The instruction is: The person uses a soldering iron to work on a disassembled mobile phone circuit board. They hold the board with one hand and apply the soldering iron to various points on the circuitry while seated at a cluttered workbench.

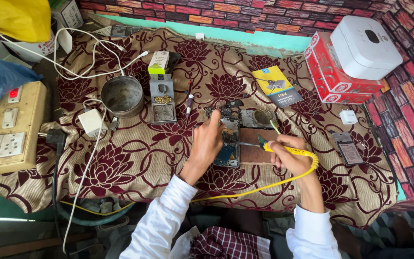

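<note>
Where the white sleeves enter at the lower edge, the right hand (291,156) is closed around a yellow-handled soldering iron (283,149), its long axis pointing left toward the opened phone (228,141) at frame centre. The left hand (207,141), nearer the phone, rests there with forefinger extended, gripping nothing. The tip's contact point is hard to make out. Farther up stands a metal bowl (122,96).

A brick-patterned wall (245,14) runs along the top of the frame and down the right edge. The bench (264,41) shows turquoise at the top, under a maroon floral cloth (120,163). Soft daylight falls evenly.
</note>
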